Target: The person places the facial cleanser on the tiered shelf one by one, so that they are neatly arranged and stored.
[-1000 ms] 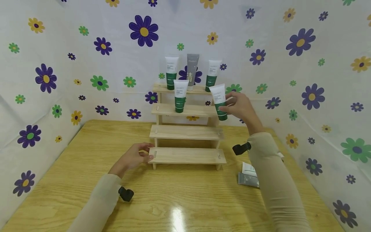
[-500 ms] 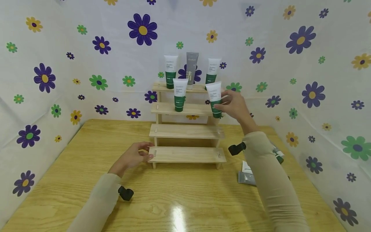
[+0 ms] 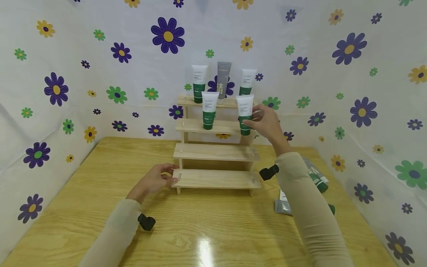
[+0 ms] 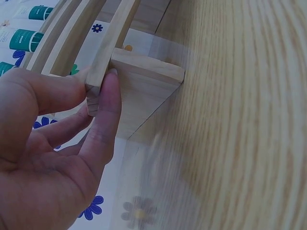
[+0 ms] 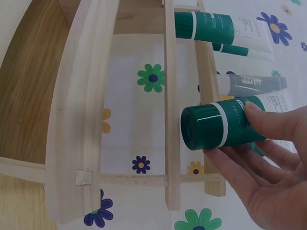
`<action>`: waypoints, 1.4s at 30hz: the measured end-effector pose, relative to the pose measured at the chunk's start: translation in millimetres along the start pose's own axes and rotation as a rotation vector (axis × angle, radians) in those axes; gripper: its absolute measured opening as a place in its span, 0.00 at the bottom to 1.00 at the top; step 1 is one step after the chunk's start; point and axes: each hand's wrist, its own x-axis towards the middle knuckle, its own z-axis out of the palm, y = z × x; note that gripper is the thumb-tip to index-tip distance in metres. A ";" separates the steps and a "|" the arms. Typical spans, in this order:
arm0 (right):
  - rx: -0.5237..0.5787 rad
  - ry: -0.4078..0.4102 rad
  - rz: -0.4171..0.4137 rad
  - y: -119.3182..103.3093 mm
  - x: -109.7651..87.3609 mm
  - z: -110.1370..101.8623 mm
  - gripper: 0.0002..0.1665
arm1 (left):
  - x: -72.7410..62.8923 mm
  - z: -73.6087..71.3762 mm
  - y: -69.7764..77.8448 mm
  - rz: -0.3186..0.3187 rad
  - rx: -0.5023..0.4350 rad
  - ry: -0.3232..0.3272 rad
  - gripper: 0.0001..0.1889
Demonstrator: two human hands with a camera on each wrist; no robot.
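A stepped wooden stand point(image 3: 217, 178) with tiered shelves rises from the table. My left hand point(image 3: 151, 183) pinches the left end of its lowest shelf, thumb on one face and fingers on the other in the left wrist view. Between thumb and fingers of my right hand point(image 3: 268, 124) is a white-and-green squeeze tube point(image 3: 245, 107), nearly upright, cap down, at the right end of the second shelf from the top. In the right wrist view its green cap point(image 5: 196, 127) overlaps that shelf's edge. A matching tube point(image 3: 209, 111) stands on the same shelf further left.
Along the top shelf stand a white-and-green tube point(image 3: 199, 83), a grey tube point(image 3: 223, 79) and another white-and-green tube point(image 3: 247, 79). More tubes lie on the table at right, partly behind my right sleeve, among them a grey one point(image 3: 282, 207). Flower-patterned cloth point(image 3: 133, 74) surrounds the table.
My right hand has moved left with the squeeze tube, from beside the stand to over the second shelf, and the tube has turned more upright. My left hand keeps its grip on the lowest shelf.
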 end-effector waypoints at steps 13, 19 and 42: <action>0.044 0.040 -0.014 3.3 7.9 13.2 0.29 | 0.3 0.8 1.4 0.009 0.009 0.002 0.28; 0.072 0.050 -0.023 1.4 8.5 15.9 0.29 | 1.4 0.4 -0.6 0.005 0.016 -0.003 0.27; 0.111 0.073 -0.016 -8.7 11.9 27.7 0.28 | 1.9 -0.4 -1.7 -0.003 0.008 -0.005 0.27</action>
